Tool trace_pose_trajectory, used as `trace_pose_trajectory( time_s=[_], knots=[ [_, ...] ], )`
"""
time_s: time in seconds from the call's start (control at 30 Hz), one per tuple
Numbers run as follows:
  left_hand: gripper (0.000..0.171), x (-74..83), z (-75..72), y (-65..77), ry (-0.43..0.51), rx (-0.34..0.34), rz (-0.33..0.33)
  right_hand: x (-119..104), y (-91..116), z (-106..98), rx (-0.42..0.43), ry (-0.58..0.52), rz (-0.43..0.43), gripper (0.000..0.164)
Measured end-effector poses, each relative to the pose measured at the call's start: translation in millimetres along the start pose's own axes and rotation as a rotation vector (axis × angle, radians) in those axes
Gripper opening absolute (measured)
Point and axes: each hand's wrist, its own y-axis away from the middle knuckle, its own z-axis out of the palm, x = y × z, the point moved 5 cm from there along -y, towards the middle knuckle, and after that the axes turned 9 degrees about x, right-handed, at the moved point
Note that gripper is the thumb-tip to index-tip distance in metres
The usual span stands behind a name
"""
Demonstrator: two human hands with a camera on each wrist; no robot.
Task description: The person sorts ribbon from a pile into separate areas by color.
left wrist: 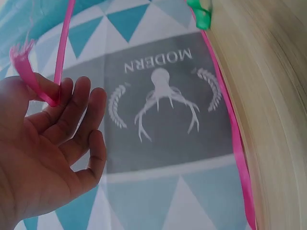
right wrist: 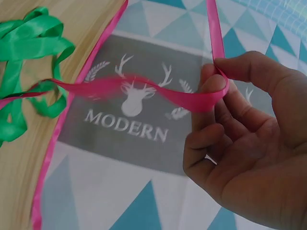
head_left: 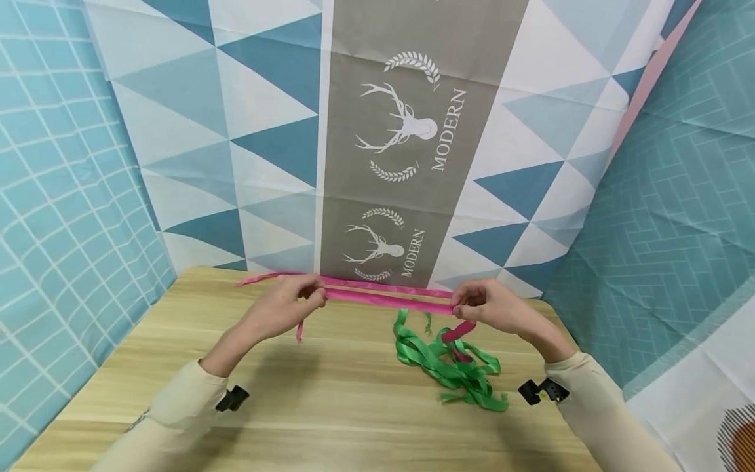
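Observation:
A pink ribbon [head_left: 389, 302] is stretched level between both hands, close over the far part of the table. My left hand [head_left: 290, 304] pinches it between thumb and index finger, and its frayed end [left wrist: 21, 55] sticks out past the thumb. My right hand [head_left: 494, 304] pinches it at the other side, and from there a loose length [right wrist: 158, 88] trails down toward a tangled green ribbon [head_left: 448, 364]. That green heap lies on the table below the right hand. Another pink ribbon strip [left wrist: 235, 129] runs along the table's back edge, behind the held one.
The wooden table [head_left: 330, 406] ends at a patterned cloth backdrop [head_left: 271, 164] with deer heads and the word MODERN. Tiled-pattern cloths hang at the left [head_left: 53, 196] and right [head_left: 678, 216]. Small black devices sit at both wrists.

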Motion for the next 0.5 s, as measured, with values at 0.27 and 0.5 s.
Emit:
trace_pose_trajectory(
  time_s=[0.27,0.5],
  knots=[
    [0.017,-9.4,-23.4,6.3,-0.072,0.008,-0.030,31,7,-18,0.079,-0.050,0.066,0.012],
    [0.019,-24.0,-51.5,-0.7,-0.130,0.024,-0.034,53,13,-36,0.173,-0.197,0.128,0.026]
  ],
)
